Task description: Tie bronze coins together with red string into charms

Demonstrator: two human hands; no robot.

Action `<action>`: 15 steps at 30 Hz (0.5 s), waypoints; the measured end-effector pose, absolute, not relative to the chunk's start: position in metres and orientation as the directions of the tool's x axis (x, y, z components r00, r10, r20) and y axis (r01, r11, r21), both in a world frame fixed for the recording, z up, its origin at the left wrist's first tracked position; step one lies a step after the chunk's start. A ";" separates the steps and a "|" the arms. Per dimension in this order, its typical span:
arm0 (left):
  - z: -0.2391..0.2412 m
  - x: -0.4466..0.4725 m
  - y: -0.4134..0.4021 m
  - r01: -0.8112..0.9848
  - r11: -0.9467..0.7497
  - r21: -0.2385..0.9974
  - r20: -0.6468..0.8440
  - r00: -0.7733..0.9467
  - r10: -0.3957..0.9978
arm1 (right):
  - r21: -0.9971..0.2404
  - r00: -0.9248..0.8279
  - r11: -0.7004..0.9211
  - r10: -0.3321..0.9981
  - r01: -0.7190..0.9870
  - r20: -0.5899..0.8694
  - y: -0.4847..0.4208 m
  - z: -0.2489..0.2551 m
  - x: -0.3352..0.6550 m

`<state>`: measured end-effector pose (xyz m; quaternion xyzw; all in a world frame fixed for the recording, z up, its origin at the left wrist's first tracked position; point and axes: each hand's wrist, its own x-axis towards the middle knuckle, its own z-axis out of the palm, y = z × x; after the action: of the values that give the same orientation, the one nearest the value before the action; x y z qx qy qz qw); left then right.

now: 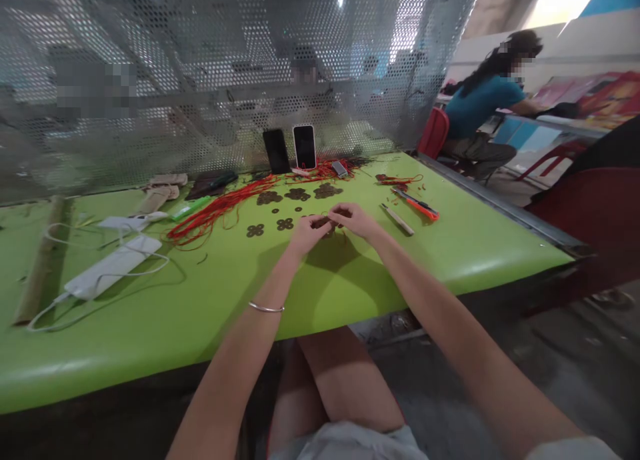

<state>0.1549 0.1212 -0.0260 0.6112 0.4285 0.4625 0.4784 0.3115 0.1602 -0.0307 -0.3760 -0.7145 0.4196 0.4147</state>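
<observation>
My left hand (307, 233) and my right hand (354, 220) meet low over the green table, fingertips pinched around small brown coins (325, 225). The fingers cover much of these, so how many there are cannot be made out. Just left lie two flower-like groups of round, holed coins, one group (255, 231) farther left and another group (285, 224) near my left hand. Behind them are two single coins, then three piles, including a left pile (269, 198) and a right pile (328, 191). Red cords (220, 210) stretch across the table behind and left of the coins.
Right of my hands lie an orange utility knife (423, 209) and a pale-handled tool (399, 220). Two phones (305, 147) lean against the perforated metal screen (200, 80). A white power strip (113, 268) and a wooden stick (43, 260) lie left. A person (483, 103) sits at right.
</observation>
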 end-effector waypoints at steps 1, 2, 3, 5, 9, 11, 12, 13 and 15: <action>-0.027 0.155 0.122 0.085 -0.183 0.979 0.162 0.211 0.964 | -0.923 -0.358 0.348 0.893 0.166 0.273 0.160 -0.031 0.311; -0.028 0.155 0.123 0.087 -0.190 0.978 0.168 0.216 0.962 | -0.932 -0.347 0.331 0.899 0.144 0.266 0.160 -0.031 0.311; -0.029 0.154 0.123 0.089 -0.196 0.977 0.172 0.220 0.960 | -0.940 -0.342 0.317 0.903 0.124 0.259 0.160 -0.030 0.310; -0.030 0.154 0.124 0.089 -0.202 0.975 0.178 0.222 0.959 | -0.950 -0.342 0.300 0.905 0.091 0.253 0.159 -0.029 0.310; -0.030 0.153 0.125 0.074 -0.193 0.978 0.175 0.205 0.963 | -0.965 -0.348 0.262 0.907 0.025 0.237 0.158 -0.028 0.309; -0.031 0.152 0.126 0.062 -0.179 0.982 0.165 0.189 0.968 | -0.970 -0.327 0.242 0.917 0.004 0.228 0.158 -0.028 0.309; -0.031 0.152 0.126 0.056 -0.171 0.984 0.158 0.180 0.971 | -0.971 -0.312 0.238 0.923 -0.001 0.226 0.158 -0.027 0.309; -0.031 0.151 0.127 0.049 -0.163 0.985 0.152 0.169 0.974 | -0.972 -0.296 0.235 0.928 -0.005 0.226 0.158 -0.027 0.309; -0.032 0.151 0.128 0.034 -0.146 0.989 0.140 0.143 0.980 | -0.973 -0.273 0.232 0.935 -0.013 0.226 0.158 -0.027 0.308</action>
<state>0.1508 0.1284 -0.0322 0.5797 0.4373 0.4870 0.4854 0.3085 0.1575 -0.0267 -0.3697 -0.6238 0.4975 0.4761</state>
